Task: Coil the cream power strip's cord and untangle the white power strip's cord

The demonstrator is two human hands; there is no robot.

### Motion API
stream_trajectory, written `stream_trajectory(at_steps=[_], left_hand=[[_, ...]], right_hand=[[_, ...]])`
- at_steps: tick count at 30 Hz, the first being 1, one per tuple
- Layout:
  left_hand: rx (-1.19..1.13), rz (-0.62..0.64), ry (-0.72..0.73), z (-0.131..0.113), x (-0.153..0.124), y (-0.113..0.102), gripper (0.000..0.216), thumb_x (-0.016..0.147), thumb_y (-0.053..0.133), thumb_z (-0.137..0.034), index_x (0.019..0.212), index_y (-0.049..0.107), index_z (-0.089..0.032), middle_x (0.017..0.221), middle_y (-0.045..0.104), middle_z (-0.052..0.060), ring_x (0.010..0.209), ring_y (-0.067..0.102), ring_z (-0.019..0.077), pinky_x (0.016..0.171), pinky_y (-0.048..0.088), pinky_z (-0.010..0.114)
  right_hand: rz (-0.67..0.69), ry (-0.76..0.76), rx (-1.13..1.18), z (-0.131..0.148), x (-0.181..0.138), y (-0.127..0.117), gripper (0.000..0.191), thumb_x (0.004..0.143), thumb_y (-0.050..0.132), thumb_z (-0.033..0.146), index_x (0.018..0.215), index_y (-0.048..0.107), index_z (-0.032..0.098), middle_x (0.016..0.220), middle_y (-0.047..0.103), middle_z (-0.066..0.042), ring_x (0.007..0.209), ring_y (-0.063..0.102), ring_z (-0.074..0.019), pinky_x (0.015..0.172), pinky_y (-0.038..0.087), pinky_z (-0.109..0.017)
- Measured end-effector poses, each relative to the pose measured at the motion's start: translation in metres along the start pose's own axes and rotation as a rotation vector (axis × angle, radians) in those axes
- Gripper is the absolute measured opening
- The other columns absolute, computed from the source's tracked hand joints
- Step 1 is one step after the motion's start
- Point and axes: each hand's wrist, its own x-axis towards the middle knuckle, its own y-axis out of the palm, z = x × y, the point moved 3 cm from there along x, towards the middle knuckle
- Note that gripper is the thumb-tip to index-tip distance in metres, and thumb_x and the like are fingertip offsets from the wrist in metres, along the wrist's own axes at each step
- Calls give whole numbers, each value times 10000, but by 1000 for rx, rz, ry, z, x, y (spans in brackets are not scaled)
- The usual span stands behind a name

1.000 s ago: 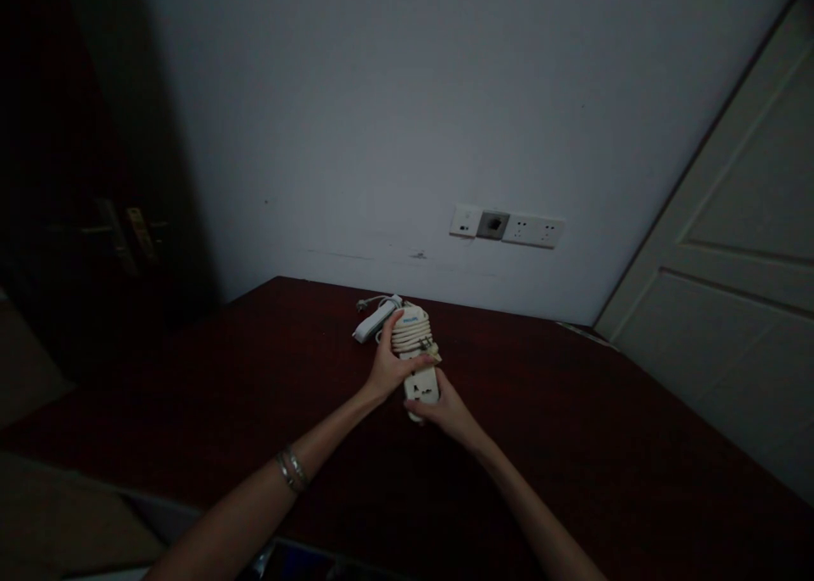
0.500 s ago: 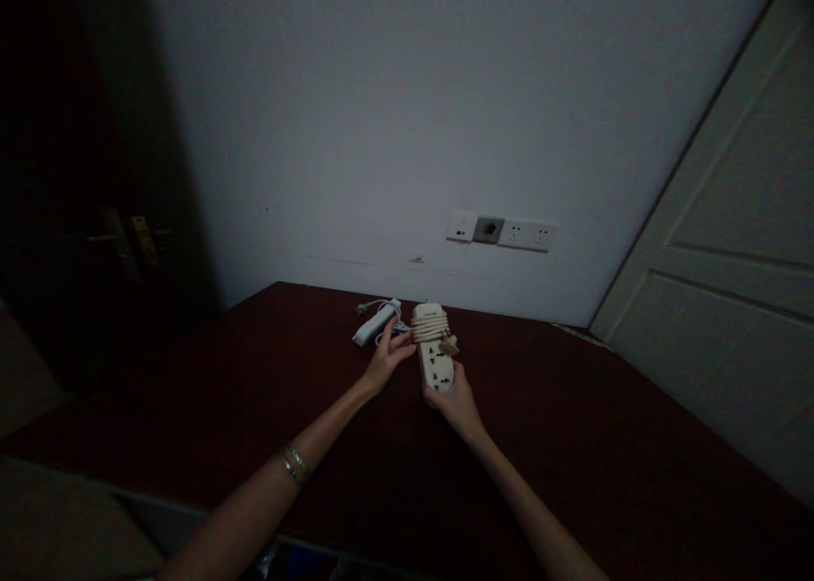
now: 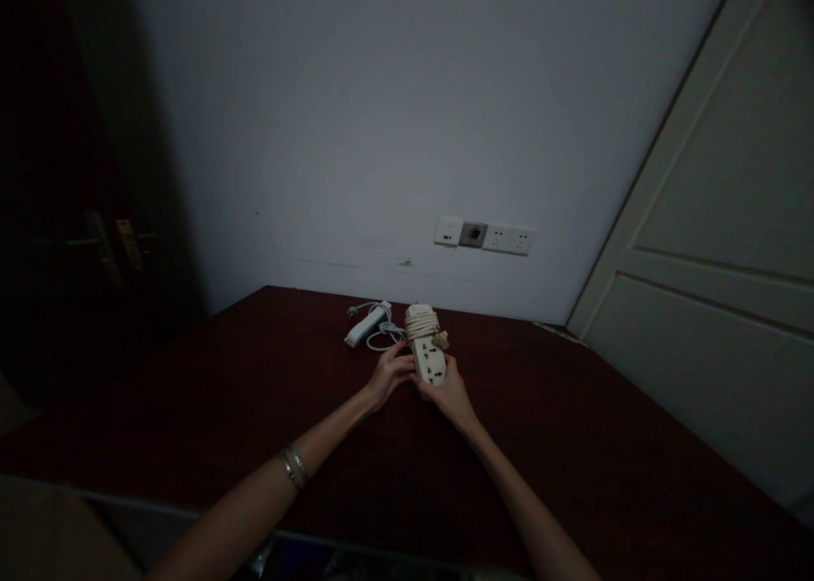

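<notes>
A cream power strip [image 3: 429, 362] with its cord wound round the far end is tilted up above the dark red table [image 3: 305, 420]. My right hand [image 3: 451, 394] grips its near end, thumb across the bottom edge. On the left side, my left hand [image 3: 389, 379] has its fingers and thumb against the strip's lower edge; the fingertips are partly hidden. The strip's plug [image 3: 440, 340] hangs at the right of the wound cord. Behind my left hand lies a second, white power strip [image 3: 369, 324] with a loose grey-white cord [image 3: 380, 346], untouched.
A pale wall [image 3: 356, 182] rises behind the table, with a row of wall sockets [image 3: 509, 240] on it. To the right stands a light panelled door [image 3: 718, 310]. A dark door with a handle [image 3: 131, 243] is at the left. The room is dim.
My left hand has drawn back from beside the white strip and its cord to the near left edge of the cream strip. My right hand keeps its grip. The view has shifted slightly.
</notes>
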Motion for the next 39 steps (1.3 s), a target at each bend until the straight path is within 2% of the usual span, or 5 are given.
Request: stream_trajectory(at_steps=[8, 16, 22, 33, 39], left_hand=[[34, 12, 11, 3, 1, -3, 627, 565, 612, -90, 1168, 439, -107, 864, 700, 91, 750, 643, 173, 716, 475, 296], [37, 22, 18, 4, 1, -3, 647, 570, 609, -81, 1193, 433, -88, 865, 703, 108, 790, 654, 193, 740, 471, 302], [42, 2, 30, 5, 3, -7, 631, 599, 582, -107, 1209, 431, -58, 872, 698, 129, 777, 651, 200, 756, 477, 330], [95, -4, -52, 7, 3, -6, 634, 575, 607, -116, 1185, 434, -104, 939, 676, 133, 796, 647, 200, 692, 495, 310], [294, -116, -111, 10, 7, -15, 545, 582, 586, -131, 1114, 469, -127, 917, 671, 123, 738, 643, 191, 585, 498, 281]], right_hand=[[-42, -6, -110, 7, -3, -4, 553, 597, 655, 317, 1059, 388, 175, 976, 624, -115, 820, 629, -223, 708, 490, -324], [-129, -42, -123, 5, 1, -9, 491, 566, 658, 345, 990, 507, 148, 949, 600, -87, 878, 582, -237, 785, 459, -342], [-158, -147, -222, 4, 3, -12, 474, 551, 674, 339, 959, 583, 116, 925, 561, -89, 857, 558, -241, 809, 460, -364], [-212, -61, -168, -5, 7, -15, 558, 559, 677, 398, 1021, 621, 88, 976, 580, -115, 902, 577, -253, 837, 463, -350], [-295, 5, -234, -20, 21, -37, 586, 560, 676, 443, 1032, 648, 96, 1003, 619, -114, 920, 596, -260, 839, 464, -350]])
